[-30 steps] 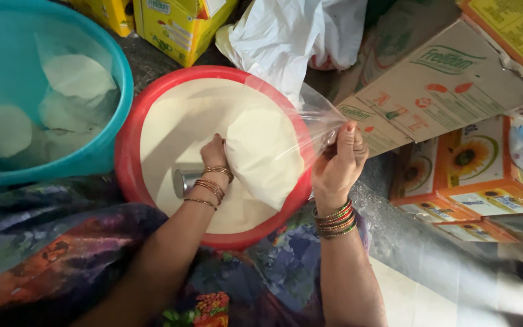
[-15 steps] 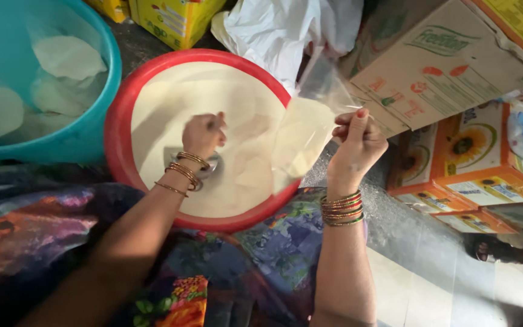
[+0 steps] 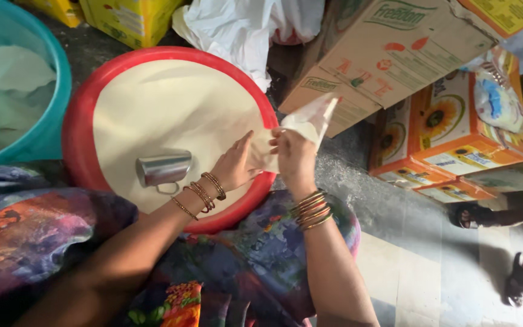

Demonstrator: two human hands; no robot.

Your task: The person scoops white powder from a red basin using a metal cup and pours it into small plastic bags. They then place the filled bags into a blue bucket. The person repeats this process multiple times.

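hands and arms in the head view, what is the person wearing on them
Both forearms are bare, with no sleeves in view. The left hand has a few thin bangles at the wrist, gold and dark brownish, slightly spread apart. The right hand has a tighter stack of thin gold-coloured bangles at the wrist. No rings or gloves can be made out.

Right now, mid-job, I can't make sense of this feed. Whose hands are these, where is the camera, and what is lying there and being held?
The camera sits on a person's head, looking down at their own bare hands. The left hand and right hand both grip a clear plastic bag holding pale powder, at the rim of a red tub full of that same powder. A small metal cup lies on the powder. A teal tub stands to the left and cardboard cartons behind.
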